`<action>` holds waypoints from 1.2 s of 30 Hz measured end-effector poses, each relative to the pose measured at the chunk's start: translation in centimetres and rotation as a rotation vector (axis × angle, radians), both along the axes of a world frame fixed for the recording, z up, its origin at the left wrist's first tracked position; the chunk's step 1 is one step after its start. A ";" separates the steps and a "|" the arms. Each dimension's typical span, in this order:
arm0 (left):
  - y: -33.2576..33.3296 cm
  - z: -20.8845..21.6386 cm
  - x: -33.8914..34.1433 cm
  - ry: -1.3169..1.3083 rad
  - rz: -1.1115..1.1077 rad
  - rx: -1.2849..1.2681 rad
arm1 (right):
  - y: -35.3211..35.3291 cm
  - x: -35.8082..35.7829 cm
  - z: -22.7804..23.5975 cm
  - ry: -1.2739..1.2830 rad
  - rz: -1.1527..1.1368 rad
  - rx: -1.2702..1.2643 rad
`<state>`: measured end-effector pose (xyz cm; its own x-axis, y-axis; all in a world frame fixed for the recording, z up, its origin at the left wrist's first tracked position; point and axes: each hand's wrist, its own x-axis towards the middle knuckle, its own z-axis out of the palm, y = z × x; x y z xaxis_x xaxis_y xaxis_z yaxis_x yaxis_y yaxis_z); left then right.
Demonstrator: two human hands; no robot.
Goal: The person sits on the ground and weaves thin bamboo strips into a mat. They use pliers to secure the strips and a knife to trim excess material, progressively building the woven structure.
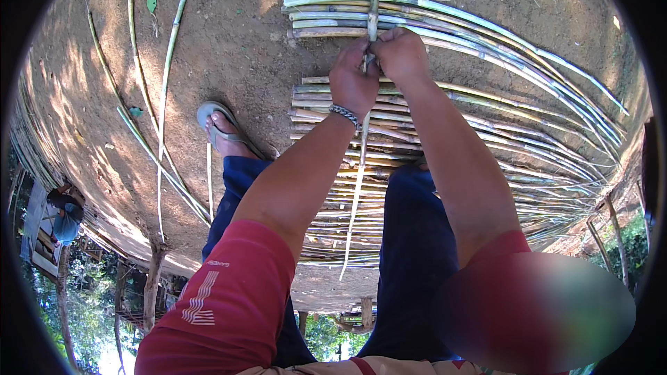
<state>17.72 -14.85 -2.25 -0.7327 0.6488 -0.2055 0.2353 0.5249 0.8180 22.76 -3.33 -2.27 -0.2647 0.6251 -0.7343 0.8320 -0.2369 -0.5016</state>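
My left hand (353,80), with a chain bracelet at the wrist, and my right hand (403,57) meet at a cross stick (374,10). Fingers of both hands are closed in a pinch against the stick; anything thin between them is hidden. Under the upper part of this stick lie several long pale green canes (326,17), side by side. Below my hands the stick runs on over a wider row of brownish canes (479,125), ending as a pale split strip (354,215) between my legs.
Loose canes (169,62) lie on the bare earth at left, near a green leaf (151,0). My sandalled foot (226,128) stands beside the cane row. Wooden posts (153,285) edge the ground, and another person (66,215) sits at the far left.
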 end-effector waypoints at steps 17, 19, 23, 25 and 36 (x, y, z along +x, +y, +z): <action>-0.4 -0.2 -0.5 0.067 -0.080 0.020 | -0.1 -0.6 4.2 0.017 0.152 0.085; -0.5 -0.2 -0.6 0.026 -0.084 0.040 | -0.1 0.0 3.6 0.047 0.067 0.039; -0.6 -0.1 -1.0 -0.156 -0.048 0.044 | -0.1 -0.5 4.2 0.036 0.024 0.023; -0.7 -0.2 -1.3 -0.151 -0.064 0.037 | -0.7 -1.0 4.5 0.049 0.077 0.137; -0.8 -0.3 -2.4 -0.065 -0.132 0.028 | -0.6 -0.3 3.5 0.132 0.490 0.480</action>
<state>15.33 -15.68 -2.60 -0.6262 0.7450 -0.2300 0.2474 0.4696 0.8475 22.51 -3.89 1.21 -0.6672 0.6580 -0.3491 0.7113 0.4238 -0.5608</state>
